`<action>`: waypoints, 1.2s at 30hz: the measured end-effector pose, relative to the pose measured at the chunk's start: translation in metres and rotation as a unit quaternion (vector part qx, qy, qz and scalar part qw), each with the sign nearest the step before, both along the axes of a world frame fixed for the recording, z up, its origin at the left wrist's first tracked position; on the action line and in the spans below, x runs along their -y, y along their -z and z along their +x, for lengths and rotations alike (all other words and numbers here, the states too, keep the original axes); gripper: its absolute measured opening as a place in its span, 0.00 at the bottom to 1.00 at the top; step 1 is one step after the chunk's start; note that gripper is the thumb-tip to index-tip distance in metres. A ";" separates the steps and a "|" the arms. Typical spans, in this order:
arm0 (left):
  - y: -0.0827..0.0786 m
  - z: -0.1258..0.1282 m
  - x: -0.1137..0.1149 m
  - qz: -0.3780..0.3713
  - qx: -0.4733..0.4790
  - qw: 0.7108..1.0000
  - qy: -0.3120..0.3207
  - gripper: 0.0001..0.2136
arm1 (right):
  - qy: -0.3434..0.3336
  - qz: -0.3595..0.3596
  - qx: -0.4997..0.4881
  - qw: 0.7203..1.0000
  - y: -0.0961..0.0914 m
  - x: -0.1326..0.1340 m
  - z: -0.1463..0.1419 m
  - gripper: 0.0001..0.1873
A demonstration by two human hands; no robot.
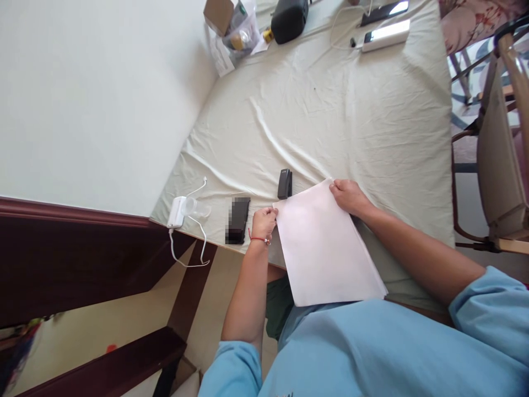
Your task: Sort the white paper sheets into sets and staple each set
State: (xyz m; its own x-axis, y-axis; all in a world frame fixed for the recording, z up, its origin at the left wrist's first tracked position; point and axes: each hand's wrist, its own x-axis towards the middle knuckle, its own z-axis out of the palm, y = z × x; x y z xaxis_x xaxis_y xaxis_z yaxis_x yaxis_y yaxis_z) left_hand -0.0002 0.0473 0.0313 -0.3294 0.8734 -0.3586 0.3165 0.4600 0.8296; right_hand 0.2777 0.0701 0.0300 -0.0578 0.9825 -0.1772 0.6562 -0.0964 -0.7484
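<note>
Between my hands is a thin stack of white paper sheets (326, 248), its near edge reaching my blue shirt. My left hand (264, 221) pinches the far left corner of the stack. At the far right corner, my right hand (349, 196) grips the sheets with the thumb on top. The sheet edges fan slightly apart along the right side. Just beyond the paper's far edge stands a small black stapler (285, 183). A black, partly blurred-out object (238, 220) lies left of my left hand.
A white power adapter (177, 212) with cables sits at the table's left corner, beside a clear plastic cup (200, 208). Farther back are a filled plastic container (243, 33), a black case (289, 21) and a white power bank (386, 36). A chair (500, 143) stands to the right.
</note>
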 end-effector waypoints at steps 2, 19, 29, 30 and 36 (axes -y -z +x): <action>-0.002 0.000 -0.003 -0.001 -0.008 1.000 0.010 0.12 | -0.003 -0.007 0.004 1.000 -0.003 0.001 0.002 0.20; -0.010 0.006 -0.017 -0.014 -0.061 0.994 0.093 0.08 | 0.061 0.085 0.026 0.994 0.005 0.004 0.010 0.14; -0.010 0.009 -0.013 -0.006 -0.076 0.993 0.090 0.10 | 0.050 0.098 0.035 0.993 0.013 0.001 0.012 0.14; -0.010 0.009 -0.012 -0.007 -0.075 0.993 0.089 0.10 | 0.051 0.096 0.036 0.993 0.013 0.001 0.012 0.14; -0.018 0.004 -0.015 0.087 -0.244 0.963 0.073 0.07 | 0.049 0.091 0.039 0.994 0.009 0.002 0.011 0.14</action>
State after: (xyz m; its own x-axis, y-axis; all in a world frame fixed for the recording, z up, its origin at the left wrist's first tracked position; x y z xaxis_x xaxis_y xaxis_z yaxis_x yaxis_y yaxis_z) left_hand 0.0035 0.0620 0.0496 -0.2908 0.9561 -0.0360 0.7396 0.2485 0.6255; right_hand 0.2890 0.0686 0.0209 0.0474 0.9989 0.0045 0.7074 -0.0303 -0.7062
